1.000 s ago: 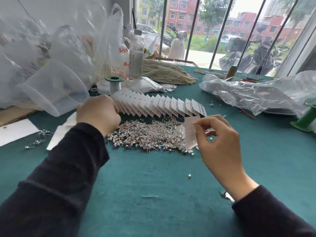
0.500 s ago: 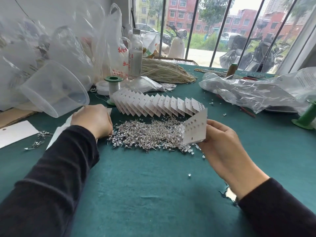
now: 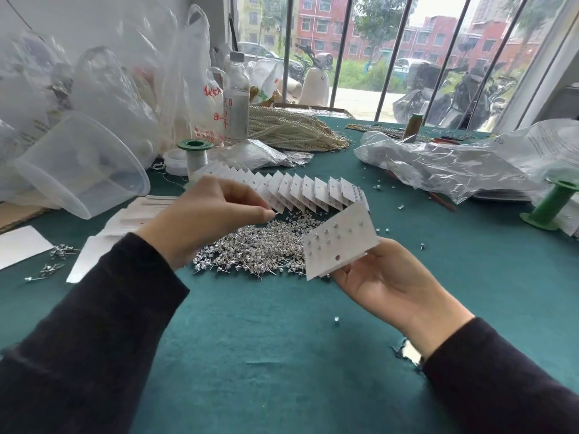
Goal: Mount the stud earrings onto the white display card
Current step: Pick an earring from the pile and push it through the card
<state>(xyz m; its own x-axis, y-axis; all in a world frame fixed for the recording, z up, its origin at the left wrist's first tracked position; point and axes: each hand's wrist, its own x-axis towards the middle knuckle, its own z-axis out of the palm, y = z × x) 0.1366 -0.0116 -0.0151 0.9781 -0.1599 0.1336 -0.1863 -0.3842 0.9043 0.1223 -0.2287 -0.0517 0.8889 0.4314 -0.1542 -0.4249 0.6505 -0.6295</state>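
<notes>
Grips a white rectangular paper display card (image 3: pixel 341 242) by its lower edge in the right hand (image 3: pixel 385 283), tilted face-up just above the right end of a heap of small silver stud earrings (image 3: pixel 250 249) on the green felt table (image 3: pixel 250 355). Pinches, in the left hand (image 3: pixel 203 220), thumb against forefinger, what looks like one thin-posted stud (image 3: pixel 273 216), raised over the heap and apart from the card. Shows rows of small dots on the card plus one larger hanging hole. Looks partly filled, though cannot tell studs from bare holes at this size.

Judged mid-card: next, bringing the pinched post to a free hole. Behind the heap, a fanned row of white loaded cards (image 3: pixel 300 189), apparently finished. At left, flat white blank cards (image 3: pixel 87 258), seemingly waiting. Plenty left, going by the heap.
</notes>
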